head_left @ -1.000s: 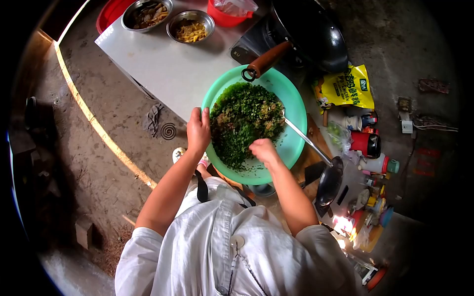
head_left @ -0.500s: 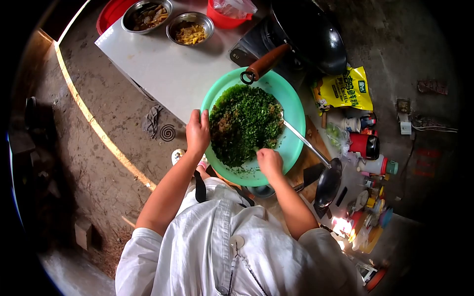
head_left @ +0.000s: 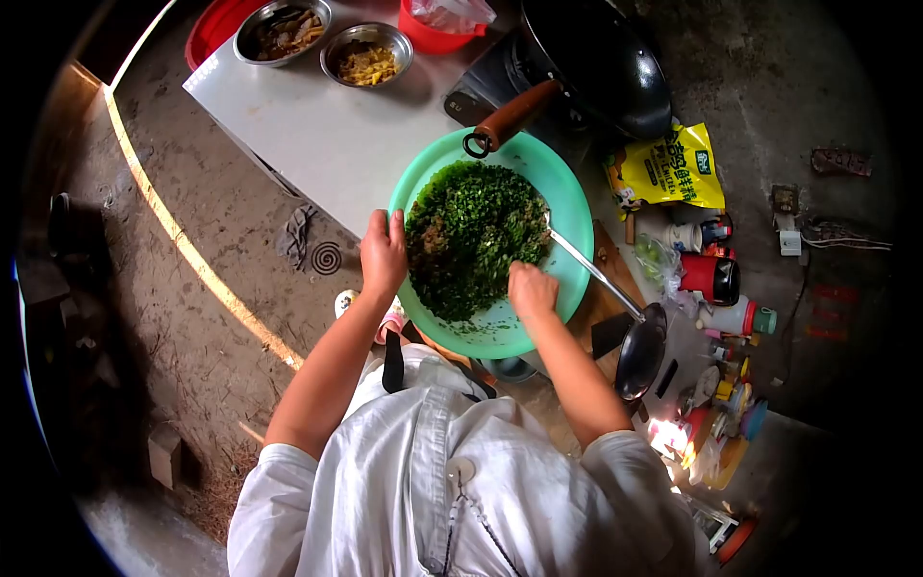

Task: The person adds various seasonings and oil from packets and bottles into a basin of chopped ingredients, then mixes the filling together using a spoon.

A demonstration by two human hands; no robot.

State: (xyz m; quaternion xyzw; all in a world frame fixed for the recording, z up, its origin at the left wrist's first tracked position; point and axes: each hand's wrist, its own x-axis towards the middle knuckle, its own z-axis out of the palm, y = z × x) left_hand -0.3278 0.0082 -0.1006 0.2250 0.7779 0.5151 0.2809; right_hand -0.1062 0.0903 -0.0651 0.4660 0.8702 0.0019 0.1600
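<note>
A light green basin [head_left: 573, 288] holds a heap of finely chopped greens [head_left: 476, 231] with brownish bits mixed in. My left hand [head_left: 384, 255] grips the basin's left rim, thumb on the inner side. Inside the basin, my right hand [head_left: 533, 290] is closed in a fist at the lower right edge of the greens; whatever its fingers hold is hidden. A long metal handle [head_left: 596, 269] lies across the basin's right rim, one end near the greens and the other by a dark ladle bowl [head_left: 641, 351].
Beyond the basin, a wok [head_left: 615, 72] on a stove reaches its wooden handle [head_left: 519, 115] over the rim. Two metal bowls of food [head_left: 367, 56] [head_left: 282, 32] stand on the white table [head_left: 317, 135]. A yellow seasoning bag [head_left: 668, 168] and several jars [head_left: 721, 317] lie right.
My right hand has moved slightly up and to the right inside the basin. The greens near it have shifted, baring more of the basin's bottom. My left hand stays on the rim.
</note>
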